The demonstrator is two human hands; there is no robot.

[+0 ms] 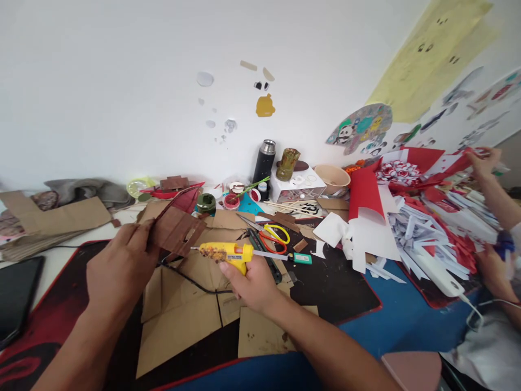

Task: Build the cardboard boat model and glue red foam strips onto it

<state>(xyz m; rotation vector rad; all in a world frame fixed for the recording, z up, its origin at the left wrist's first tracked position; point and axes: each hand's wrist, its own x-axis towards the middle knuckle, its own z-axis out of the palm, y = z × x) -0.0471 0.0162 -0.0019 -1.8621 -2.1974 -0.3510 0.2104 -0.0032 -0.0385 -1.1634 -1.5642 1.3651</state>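
the left hand point(122, 263) is closed on the left end of a brown, striped cardboard piece point(173, 231), holding it up above flat tan cardboard sheets point(179, 331). the right hand point(256, 279) is wrapped around the handle of a yellow plastic glue gun point(230, 254), a whitish glue stick point(268, 255) jutting from its rear. the gun's nozzle points at the lower right edge of the brown piece; whether they touch, i cannot tell.

beyond the hands, a small open dark green jar point(206, 203) stands beside a small round pot of red stuff point(232, 201). right of them, another little pot point(255, 194) lies tipped, showing a red inside. a tall black flask point(264, 163) with a steel rim stands behind, its contents hidden. an olive-green, rough-sided cup point(288, 164) sits on a white box point(297, 187), and a pale peach round bowl point(332, 178) rests next to that box; what the bowl holds is hard to make out.
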